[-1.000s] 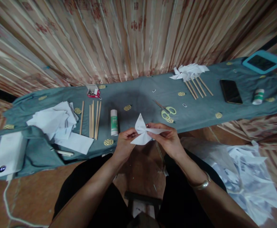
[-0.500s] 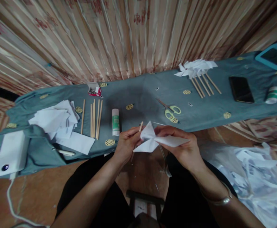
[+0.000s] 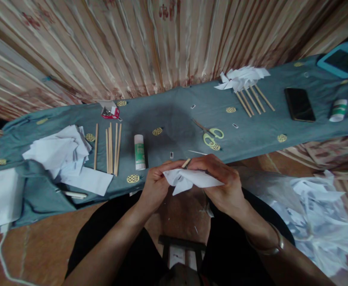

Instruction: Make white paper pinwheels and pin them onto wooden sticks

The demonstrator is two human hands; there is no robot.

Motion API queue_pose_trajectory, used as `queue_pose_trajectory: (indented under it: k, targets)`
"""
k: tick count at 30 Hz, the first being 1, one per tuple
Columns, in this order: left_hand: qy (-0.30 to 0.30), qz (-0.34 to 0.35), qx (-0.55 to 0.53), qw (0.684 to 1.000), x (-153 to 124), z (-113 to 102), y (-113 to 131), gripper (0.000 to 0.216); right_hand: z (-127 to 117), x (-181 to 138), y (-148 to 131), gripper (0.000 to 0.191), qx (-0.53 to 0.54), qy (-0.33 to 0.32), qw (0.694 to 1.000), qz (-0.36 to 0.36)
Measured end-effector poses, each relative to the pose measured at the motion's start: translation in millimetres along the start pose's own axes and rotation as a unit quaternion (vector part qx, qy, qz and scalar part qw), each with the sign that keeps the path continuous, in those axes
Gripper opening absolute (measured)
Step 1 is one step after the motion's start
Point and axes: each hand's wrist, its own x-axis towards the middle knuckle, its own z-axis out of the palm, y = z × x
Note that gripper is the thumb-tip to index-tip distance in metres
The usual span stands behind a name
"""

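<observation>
Between my two hands, above my lap at the table's front edge, is a white paper pinwheel (image 3: 191,178) with folded blades. My left hand (image 3: 156,183) is closed on its left side, fingertips behind the paper. My right hand (image 3: 225,180) grips the right blade, its fingers curled over the back. The tip of a wooden stick (image 3: 186,163) pokes up behind the pinwheel, between the fingers of both hands; its lower part is hidden. Whether the stick is joined to the paper I cannot tell. Green-handled scissors (image 3: 211,135) lie beyond my right hand, and a glue stick (image 3: 139,153) stands beyond my left.
Loose wooden sticks (image 3: 111,149), a paper stack (image 3: 57,149) and an opened box of pins (image 3: 110,111) lie left. Finished pinwheels (image 3: 245,79), a phone (image 3: 299,104) and another glue stick (image 3: 338,110) are right. A bag of white paper pieces (image 3: 319,222) sits below.
The pinwheel has tipped, so its blades look flatter. The stick has swung from my left hand's side to behind the paper's middle, and my hands have come closer together.
</observation>
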Motion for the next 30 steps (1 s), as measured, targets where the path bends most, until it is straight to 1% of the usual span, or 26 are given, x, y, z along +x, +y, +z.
queue_pose_trajectory:
  k: [5,8,12,16,23,26,30]
  targets:
    - [0.029,-0.011,-0.006,1.0,-1.2,0.6,4.6,0.011,0.7,2.2,-2.8,0.014,0.012,0.007,1.0,0.002]
    - [0.025,-0.017,0.009,1.0,-1.8,0.7,5.9,0.01,1.0,2.4,-4.4,0.015,0.012,0.013,1.0,0.011]
    - [0.026,-0.003,-0.006,1.0,-2.5,1.2,3.3,0.013,1.5,2.3,-6.0,0.014,0.016,0.01,1.0,0.025]
    - [0.023,0.01,-0.01,1.0,-2.2,0.3,-0.6,0.014,2.1,2.2,-5.1,0.015,0.022,0.018,0.999,0.021]
    - [0.015,-0.005,0.006,1.0,-2.8,-2.0,-3.5,0.018,1.0,2.6,-6.2,0.013,0.027,0.022,0.998,0.045]
    - [0.017,0.0,0.015,1.0,-2.9,-2.2,-3.8,0.019,1.8,3.3,-7.3,0.012,0.058,0.027,0.993,0.095]
    - [0.023,0.026,0.034,0.999,-2.7,-3.0,-1.5,0.02,6.2,5.7,-5.4,0.006,0.127,0.045,0.973,0.188]
